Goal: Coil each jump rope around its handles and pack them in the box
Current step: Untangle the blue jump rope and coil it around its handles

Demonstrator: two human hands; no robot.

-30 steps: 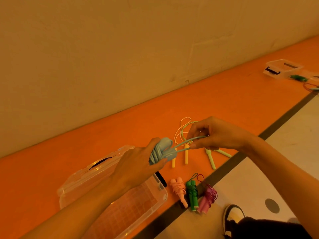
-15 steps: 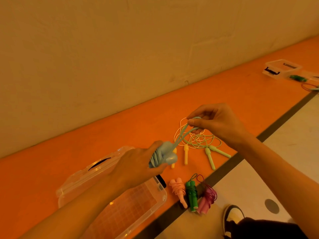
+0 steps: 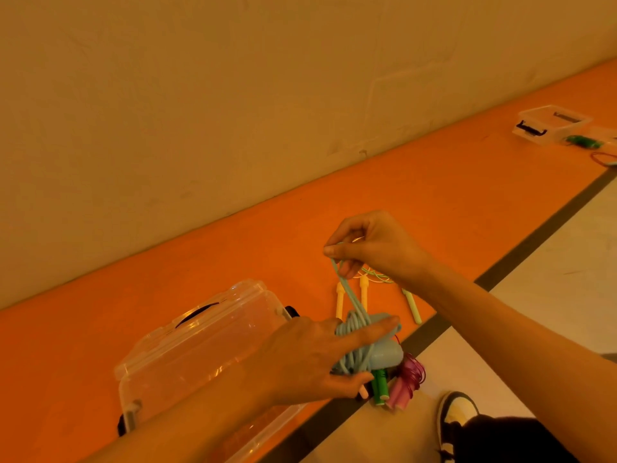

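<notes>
My left hand (image 3: 310,357) holds the light blue jump rope's two handles (image 3: 384,357), with most of the cord coiled round them. My right hand (image 3: 374,250) pinches the free end of the blue cord (image 3: 347,292) and draws it taut above the handles. The clear plastic box (image 3: 200,349) stands open to the left, under my left forearm. On the orange floor lie a loose yellow rope's handles (image 3: 363,294) and a loose pale green rope's handle (image 3: 411,305). Coiled green (image 3: 380,389) and purple-pink (image 3: 405,384) ropes lie below my left hand.
A dark stripe (image 3: 521,253) separates the orange floor from the pale floor on the right. My shoe (image 3: 455,414) is at the bottom right. A second clear box (image 3: 551,123) with a green rope (image 3: 582,141) sits far off at the upper right. A wall runs along the back.
My left hand has moved down and right with the blue bundle, now over the coiled ropes. My right hand has pulled the cord end up and to the left, above the bundle.
</notes>
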